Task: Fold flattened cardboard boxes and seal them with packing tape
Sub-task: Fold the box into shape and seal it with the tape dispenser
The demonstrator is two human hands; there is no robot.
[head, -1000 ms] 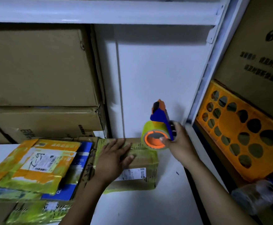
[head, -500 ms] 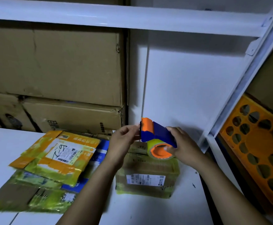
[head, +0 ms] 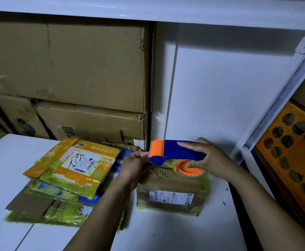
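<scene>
Where the white worktop (head: 166,232) meets the back wall, the taped box (head: 173,194) sits near the right edge. Open surface lies in front of it, and a stack of flattened boxes (head: 72,171) lies just beside it on the left. The tape dispenser (head: 177,153) is held over the box's far edge. The right hand (head: 211,160) is clamped round its blue body. The left hand (head: 135,165) pinches at its orange front end.
</scene>
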